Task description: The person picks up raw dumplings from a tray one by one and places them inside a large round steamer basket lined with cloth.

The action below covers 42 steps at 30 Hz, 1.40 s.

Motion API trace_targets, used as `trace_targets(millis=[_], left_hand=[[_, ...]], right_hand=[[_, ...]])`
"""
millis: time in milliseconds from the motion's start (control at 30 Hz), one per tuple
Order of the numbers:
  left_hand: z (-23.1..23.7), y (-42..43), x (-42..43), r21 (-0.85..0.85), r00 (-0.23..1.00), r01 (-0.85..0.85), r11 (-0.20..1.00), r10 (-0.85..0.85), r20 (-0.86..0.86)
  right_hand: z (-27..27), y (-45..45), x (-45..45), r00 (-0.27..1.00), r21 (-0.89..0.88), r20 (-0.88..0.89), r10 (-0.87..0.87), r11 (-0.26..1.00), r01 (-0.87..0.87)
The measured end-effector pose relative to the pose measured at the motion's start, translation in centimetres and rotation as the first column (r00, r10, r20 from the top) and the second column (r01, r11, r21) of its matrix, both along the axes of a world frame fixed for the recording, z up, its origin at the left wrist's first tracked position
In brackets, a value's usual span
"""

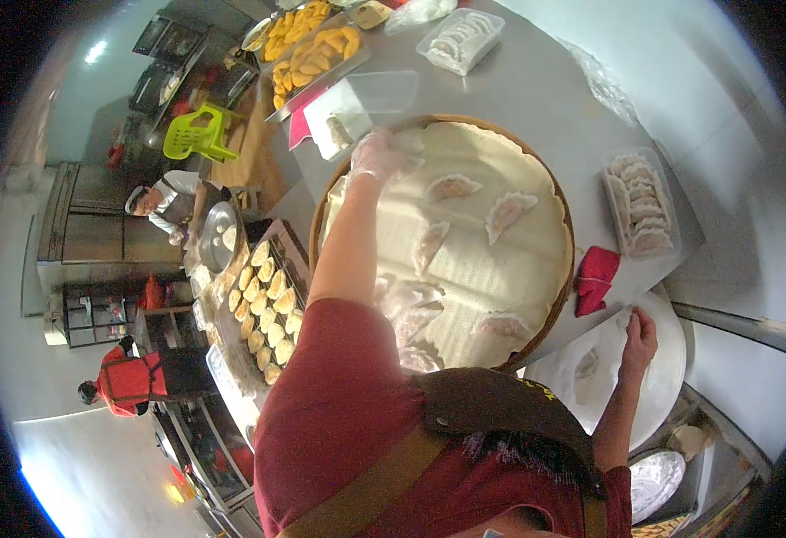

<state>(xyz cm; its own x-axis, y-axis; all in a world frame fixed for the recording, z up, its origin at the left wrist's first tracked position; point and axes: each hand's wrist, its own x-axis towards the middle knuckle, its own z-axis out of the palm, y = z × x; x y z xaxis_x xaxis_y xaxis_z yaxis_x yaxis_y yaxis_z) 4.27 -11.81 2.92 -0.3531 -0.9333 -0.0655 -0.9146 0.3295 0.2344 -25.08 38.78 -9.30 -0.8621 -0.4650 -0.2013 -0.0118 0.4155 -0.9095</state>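
Observation:
My left hand (381, 160), in a thin clear glove and blurred, is over the upper left part of a large round steamer (563, 202) with a wooden rim. A pale shape beside its fingers is too blurred to name. Several pleated dumplings lie on the steamer's cream cloth (473, 276), one (453, 187) just right of the glove; others crowd by my sleeve. My bare right hand (640, 338) has curled fingers at the upper part of a round whitish tray (635, 410). Whether it grips anything is unclear. A single dumpling (586, 364) sits on that tray.
Dumplings fill clear plastic boxes at right (640, 208) and top (461, 42). A red cloth (597, 280) lies beside the steamer. Yellow pastries (316, 60) fill trays at upper left. Browned dumplings (268, 302) stand left of my arm. Two people (181, 198) are farther left.

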Motion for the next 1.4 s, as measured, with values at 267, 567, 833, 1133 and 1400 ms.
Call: trace_targets(millis=[267, 567, 833, 1133, 1400], left_hand=[[-3.2, -4.4, 0.6, 0.328, 0.989, -0.087, 0.941, 0.044, 0.138], [-1.1, 1.8, -3.7, -0.142, 0.995, 0.067, 0.988, -0.057, 0.076], [-1.6, 1.4, -3.4, -0.331, 0.979, 0.061, 0.942, 0.009, 0.204], [-1.7, 3.0, -2.7, -0.145, 0.985, -0.106, 0.984, 0.083, -0.153], [-1.6, 1.6, -2.7, -0.303, 0.992, 0.127, 0.944, -0.127, 0.018]], right_hand=[[0.8, -1.4, 0.2, 0.996, 0.069, -0.083, 0.027, 0.997, -0.021], [1.8, -1.9, 0.7, 0.997, 0.109, -0.078, -0.027, 0.993, 0.036], [1.4, -1.9, 0.9, 1.000, 0.043, -0.027, -0.016, 0.999, 0.017], [-0.1, -1.3, 0.4, 0.999, -0.034, -0.001, 0.035, 0.999, -0.035], [0.6, -2.0, 0.8, 0.994, 0.061, -0.094, 0.054, 0.997, -0.049]])
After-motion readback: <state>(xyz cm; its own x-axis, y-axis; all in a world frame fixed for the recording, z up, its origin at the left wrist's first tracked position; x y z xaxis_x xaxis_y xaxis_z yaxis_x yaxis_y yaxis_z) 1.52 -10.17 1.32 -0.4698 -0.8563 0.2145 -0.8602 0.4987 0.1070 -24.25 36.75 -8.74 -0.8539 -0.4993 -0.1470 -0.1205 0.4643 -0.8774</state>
